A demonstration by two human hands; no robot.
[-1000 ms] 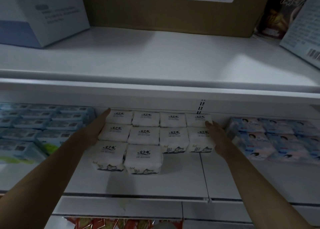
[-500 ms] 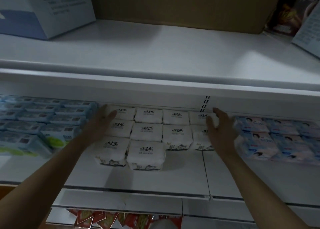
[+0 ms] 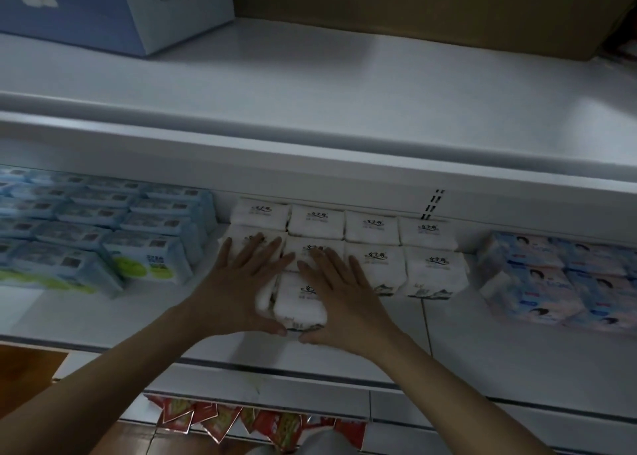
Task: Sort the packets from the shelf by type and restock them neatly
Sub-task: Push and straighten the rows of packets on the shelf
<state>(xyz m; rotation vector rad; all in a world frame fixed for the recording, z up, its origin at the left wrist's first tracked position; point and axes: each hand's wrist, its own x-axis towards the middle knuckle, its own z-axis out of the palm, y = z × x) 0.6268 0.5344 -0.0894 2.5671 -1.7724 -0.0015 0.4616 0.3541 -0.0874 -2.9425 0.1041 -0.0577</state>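
Pressing flat, the straight, spread fingers (image 3: 262,247) of the left hand (image 3: 238,282) and right hand (image 3: 341,292) lie on the front white packets (image 3: 303,303). More white packets sit just past the fingertips on the shelf (image 3: 448,334). Blue packets (image 3: 148,258) wait left. Tidying seems underway; next, push them back evenly.

no text, number or sign reads clearly at this sharpness. the white packets (image 3: 371,232) in the middle of the shelf (image 3: 465,334) each carry a small dark cursive mark with a fine line of print under it, and the blue packets (image 3: 151,261) toward its left edge show small dark characters above a green patch, all too blurred to spell out. the blue-and-white box (image 3: 113,9) at the left end of the upper shelf (image 3: 310,89) has a few lines of grey print, also unreadable.
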